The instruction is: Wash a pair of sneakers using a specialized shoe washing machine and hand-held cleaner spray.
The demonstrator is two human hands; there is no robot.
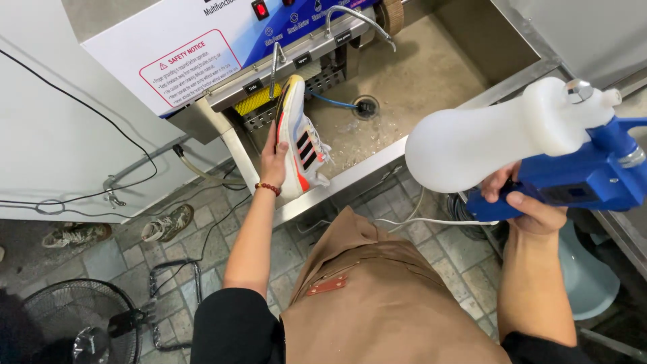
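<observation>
A: Head view, and it's the only one I have. What's my left hand (273, 162) on?

B: It sits just left of centre, fingers curled around the heel end of a white sneaker (301, 138) with dark stripes and an orange patch. The shoe stands on end, toe up, over the near edge of the steel sink (431, 74).

A: Agreed. I see a bead bracelet (267, 189) on that wrist. And the right hand (532, 202)?

B: At the right of the frame, closed around the grip of a blue spray gun (586, 178). Its white plastic bottle (492, 131) points left, towards the shoe, but stays well apart from it. Whether a finger presses the trigger, I cannot tell.

A: What's behind the sneaker?

B: A white machine (175, 47) in the upper left, with a metal nozzle (274, 67) just above the shoe and a yellow brush (257, 101) beside it. The sink's drain (365, 106) lies upper centre, in a wet basin.

A: And lower down?

B: My tan apron (377, 296) fills the bottom centre. On the tiled floor at the left lie two worn shoes (121, 229), and a black fan (74, 323) sits in the lower left corner.
</observation>
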